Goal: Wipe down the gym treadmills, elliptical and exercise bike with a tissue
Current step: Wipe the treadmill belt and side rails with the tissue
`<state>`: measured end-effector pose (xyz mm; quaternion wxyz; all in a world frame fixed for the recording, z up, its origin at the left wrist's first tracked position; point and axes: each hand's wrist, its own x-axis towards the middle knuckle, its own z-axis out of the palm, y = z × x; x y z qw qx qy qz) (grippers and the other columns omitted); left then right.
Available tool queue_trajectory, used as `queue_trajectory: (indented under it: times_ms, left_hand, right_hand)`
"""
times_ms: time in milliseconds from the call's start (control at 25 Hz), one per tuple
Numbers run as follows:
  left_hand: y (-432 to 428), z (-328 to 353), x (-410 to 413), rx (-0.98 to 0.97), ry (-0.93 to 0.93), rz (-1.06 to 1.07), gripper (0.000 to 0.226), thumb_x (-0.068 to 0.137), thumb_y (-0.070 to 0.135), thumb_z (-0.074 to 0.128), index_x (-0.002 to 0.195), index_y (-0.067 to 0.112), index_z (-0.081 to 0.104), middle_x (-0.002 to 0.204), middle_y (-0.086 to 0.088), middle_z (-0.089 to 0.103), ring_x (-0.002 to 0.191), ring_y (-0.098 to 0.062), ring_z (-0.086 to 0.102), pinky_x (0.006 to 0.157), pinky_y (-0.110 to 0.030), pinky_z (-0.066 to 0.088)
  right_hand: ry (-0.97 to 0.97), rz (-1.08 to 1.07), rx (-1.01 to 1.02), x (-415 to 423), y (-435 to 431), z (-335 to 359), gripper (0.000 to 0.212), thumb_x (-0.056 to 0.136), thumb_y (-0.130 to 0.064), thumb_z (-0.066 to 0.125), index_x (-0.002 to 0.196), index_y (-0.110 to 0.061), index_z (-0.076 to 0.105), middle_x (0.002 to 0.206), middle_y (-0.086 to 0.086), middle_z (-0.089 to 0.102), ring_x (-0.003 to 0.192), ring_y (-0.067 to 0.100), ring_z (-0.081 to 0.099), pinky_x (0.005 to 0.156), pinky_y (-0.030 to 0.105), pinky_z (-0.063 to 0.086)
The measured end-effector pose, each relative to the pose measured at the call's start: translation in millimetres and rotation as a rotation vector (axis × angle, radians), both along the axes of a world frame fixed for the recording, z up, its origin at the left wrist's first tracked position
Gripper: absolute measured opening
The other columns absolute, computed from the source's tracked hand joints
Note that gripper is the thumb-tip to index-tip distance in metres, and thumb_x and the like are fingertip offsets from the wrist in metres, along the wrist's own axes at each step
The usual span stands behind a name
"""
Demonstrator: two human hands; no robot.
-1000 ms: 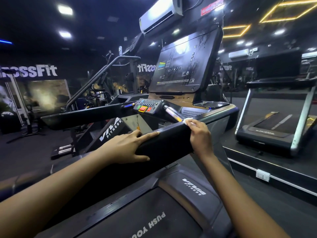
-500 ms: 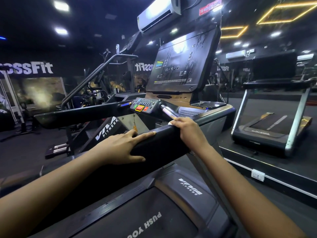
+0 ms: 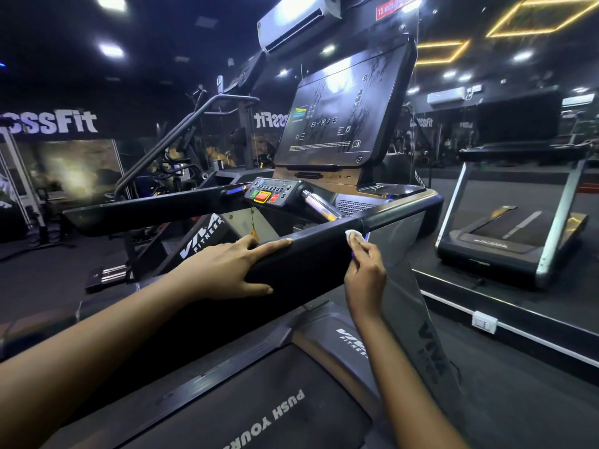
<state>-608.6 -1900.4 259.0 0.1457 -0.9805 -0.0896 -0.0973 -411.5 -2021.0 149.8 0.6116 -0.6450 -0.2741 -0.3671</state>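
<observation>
Left hand (image 3: 223, 270): fingers spread flat over treadmill handrail (image 3: 311, 251)
Right hand (image 3: 366, 273): pinches white tissue (image 3: 354, 235), pressing it on the handrail's outer side
Treadmill console (image 3: 343, 115): upright beyond the rail

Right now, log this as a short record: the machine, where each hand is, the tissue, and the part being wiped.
machine: Viva Fitness treadmill
left hand: rests on the black padded handrail, fingers straight along its top
right hand: pinches a white tissue
tissue: pressed to the handrail's outer side, near its front end
console screen: dark, streaked
control panel: untouched
nearby: second treadmill to the right
</observation>
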Motion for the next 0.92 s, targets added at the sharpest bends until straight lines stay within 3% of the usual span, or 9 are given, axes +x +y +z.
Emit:
queue_trajectory:
  times_ms: [80,280,480,640,760,920]
  left_hand:
    - [-1.9,0.7,0.1,0.009,-0.005,0.001,0.083,0.086,0.063,0.050,0.138,0.058,-0.016,0.131,-0.001,0.038,0.110,-0.023,0.054,0.085,-0.030,0.044]
    - [-3.8,-0.7,-1.1,0.009,-0.011,0.005,0.084,0.086,0.063,0.049,0.131,0.059,-0.021,0.133,-0.002,0.039,0.112,-0.024,0.054,0.086,-0.031,0.042]
    - [-4.6,0.2,-1.1,0.026,-0.018,0.021,0.082,0.087,0.063,0.049,0.140,0.057,-0.012,0.133,-0.002,0.039,0.111,-0.024,0.054,0.079,-0.028,0.038]
    - [-2.1,1.6,0.7,0.002,-0.007,0.018,0.082,0.086,0.062,0.051,0.141,0.056,-0.010,0.128,-0.003,0.041,0.110,-0.027,0.054,0.083,-0.031,0.042]
    - [-2.6,3.0,1.0,-0.011,0.000,0.014,0.082,0.086,0.061,0.052,0.143,0.055,-0.008,0.125,-0.003,0.042,0.110,-0.027,0.054,0.085,-0.033,0.042]
    - [-2.3,2.2,0.5,-0.006,-0.001,0.012,0.083,0.086,0.059,0.054,0.145,0.053,-0.004,0.123,-0.004,0.043,0.107,-0.028,0.054,0.085,-0.035,0.045]
  right_hand:
    - [0.072,0.009,0.105,-24.4,9.7,-17.8,0.044,0.071,0.013,0.049,0.108,-0.002,0.069,0.094,0.018,0.064,0.089,0.025,0.063,0.084,0.016,0.040]
    - [0.061,0.069,0.135,-80.0,12.2,-63.5,0.047,0.069,0.015,0.048,0.108,-0.001,0.068,0.101,0.002,0.060,0.095,0.011,0.055,0.089,0.000,0.033]
    - [0.387,0.073,0.452,-42.5,8.7,-45.2,0.040,0.079,0.018,0.048,0.107,-0.002,0.068,0.108,0.012,0.067,0.099,0.012,0.060,0.087,0.001,0.038]
    - [0.525,0.127,0.525,-46.7,23.7,-39.3,0.040,0.082,0.018,0.048,0.108,-0.005,0.068,0.103,0.000,0.062,0.098,0.013,0.060,0.084,0.001,0.039]
    - [0.584,0.191,0.566,-71.9,30.3,-44.5,0.039,0.084,0.014,0.050,0.109,-0.009,0.068,0.103,-0.005,0.061,0.100,0.008,0.059,0.087,0.005,0.041]
    - [0.591,0.223,0.609,-115.4,42.7,-43.9,0.036,0.084,0.018,0.050,0.109,-0.002,0.066,0.103,0.000,0.061,0.096,-0.003,0.057,0.083,0.001,0.039]
